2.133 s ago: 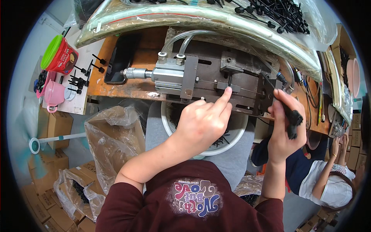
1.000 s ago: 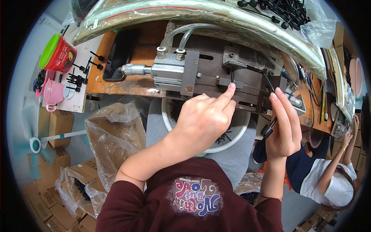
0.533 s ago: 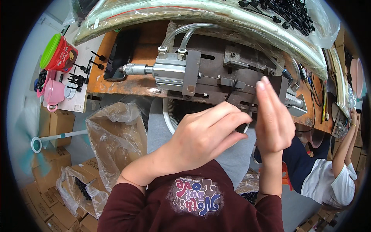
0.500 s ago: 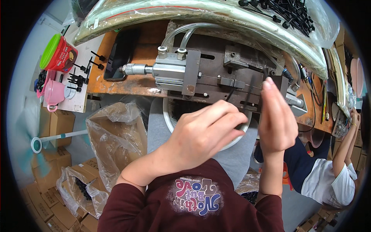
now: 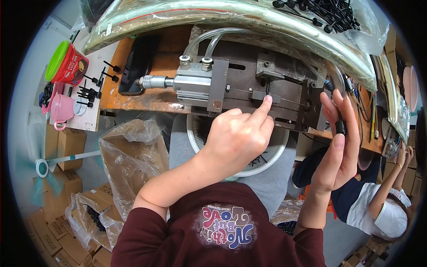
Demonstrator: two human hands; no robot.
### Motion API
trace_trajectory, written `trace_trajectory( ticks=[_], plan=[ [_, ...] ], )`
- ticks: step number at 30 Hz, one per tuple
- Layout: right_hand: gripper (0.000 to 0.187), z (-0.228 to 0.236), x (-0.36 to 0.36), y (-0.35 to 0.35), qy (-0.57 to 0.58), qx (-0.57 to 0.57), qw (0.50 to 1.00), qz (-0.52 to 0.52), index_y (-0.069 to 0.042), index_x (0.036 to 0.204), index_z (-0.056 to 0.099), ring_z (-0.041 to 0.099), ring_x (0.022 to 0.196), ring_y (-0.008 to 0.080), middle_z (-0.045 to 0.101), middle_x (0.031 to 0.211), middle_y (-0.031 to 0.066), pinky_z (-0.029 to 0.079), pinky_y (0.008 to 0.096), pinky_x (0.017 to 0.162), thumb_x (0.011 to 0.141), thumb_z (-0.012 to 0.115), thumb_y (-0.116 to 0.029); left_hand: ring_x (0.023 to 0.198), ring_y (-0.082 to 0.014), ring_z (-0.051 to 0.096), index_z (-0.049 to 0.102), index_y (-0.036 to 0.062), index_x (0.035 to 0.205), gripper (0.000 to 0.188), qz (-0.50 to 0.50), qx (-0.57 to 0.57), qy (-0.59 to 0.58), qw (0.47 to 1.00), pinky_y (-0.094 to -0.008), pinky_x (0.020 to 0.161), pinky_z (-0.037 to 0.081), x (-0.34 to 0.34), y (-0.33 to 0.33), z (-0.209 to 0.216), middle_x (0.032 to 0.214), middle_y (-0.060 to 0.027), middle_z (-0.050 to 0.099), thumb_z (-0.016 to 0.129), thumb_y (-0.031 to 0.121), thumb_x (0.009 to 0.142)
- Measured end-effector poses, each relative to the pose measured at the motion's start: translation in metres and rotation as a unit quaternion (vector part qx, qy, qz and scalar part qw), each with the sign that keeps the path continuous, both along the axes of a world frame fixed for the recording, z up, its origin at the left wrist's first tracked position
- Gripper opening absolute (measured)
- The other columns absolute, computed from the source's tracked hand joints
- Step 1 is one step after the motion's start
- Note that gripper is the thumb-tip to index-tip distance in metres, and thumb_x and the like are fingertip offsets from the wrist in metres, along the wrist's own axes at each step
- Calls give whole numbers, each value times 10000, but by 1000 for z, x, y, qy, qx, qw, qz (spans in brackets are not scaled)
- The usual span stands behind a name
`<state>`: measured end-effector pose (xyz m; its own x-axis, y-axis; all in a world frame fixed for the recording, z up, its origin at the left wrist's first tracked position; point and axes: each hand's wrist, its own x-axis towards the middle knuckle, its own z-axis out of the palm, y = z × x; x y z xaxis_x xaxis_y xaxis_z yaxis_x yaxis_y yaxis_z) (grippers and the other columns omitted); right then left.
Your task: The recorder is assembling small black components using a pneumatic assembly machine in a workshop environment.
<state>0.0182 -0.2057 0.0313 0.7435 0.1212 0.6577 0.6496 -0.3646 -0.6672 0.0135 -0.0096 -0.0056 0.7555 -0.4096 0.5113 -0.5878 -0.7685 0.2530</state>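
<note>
Index fingertip (image 5: 267, 99) of the left hand (image 5: 235, 140) stretched out and pressed on a small grey block (image 5: 265, 95) of the metal press fixture (image 5: 249, 86); other fingers curled loosely into the palm, gripping nothing. Left forearm angled up from the lower left, across a white round basin (image 5: 271, 155).

Right hand (image 5: 340, 142) raised upright at the fixture's right end, fingers straight and nearly together, thumb pinching one thin black pin (image 5: 340, 127) against them.

One pneumatic cylinder (image 5: 187, 82) with two clear hoses (image 5: 213, 38) on the fixture, bolted to the orange bench (image 5: 151, 98). One dark phone (image 5: 138, 64) at the bench's left end. One pink cup (image 5: 62, 109) and one red tub with green lid (image 5: 66, 64) further left, loose black pins (image 5: 91, 91) between. One clear bag of black pins (image 5: 329, 13) at top right. Another person's hand (image 5: 402, 155) at far right.
</note>
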Motion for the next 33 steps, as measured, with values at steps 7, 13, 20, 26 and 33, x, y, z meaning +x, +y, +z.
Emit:
trace_trajectory(
  ticks=[7,13,20,26,33],
  plan=[
    [350,4,-16,-5,70,71,995,13,72,1195,470,673,1121,305,488,1386,331,557,298,884,878,585,165,775,-229,699,693,61,950,293,-74,-13,75,994,-328,684,553,11,20,28,1094,-107,728,820,218,738],
    [267,-1,-19,-1,46,-153,987,2,29,975,667,693,1079,303,515,1406,245,572,370,887,738,764,103,869,-264,708,731,53,956,240,-46,-95,-120,987,-345,737,555,90,24,76,909,-103,729,792,221,796],
    [278,-29,-13,24,3,-302,953,-2,18,997,634,702,895,292,625,1312,197,569,356,767,736,729,33,978,-340,664,745,41,1031,271,-13,-63,-122,990,-432,873,532,201,-5,82,965,-185,712,726,108,769],
    [263,-27,0,30,-66,-415,907,-14,4,995,640,591,546,132,643,1295,204,518,256,592,738,668,-43,917,-338,708,772,28,933,207,-35,-112,-21,993,-419,814,562,194,-4,96,907,-219,722,750,115,747],
    [313,-14,3,28,-17,-418,908,24,-16,1046,621,648,565,202,656,1270,200,542,308,580,756,714,-86,835,-282,702,740,8,963,187,-107,-271,81,953,-349,750,565,115,18,107,842,-144,686,726,106,805]
  ],
)
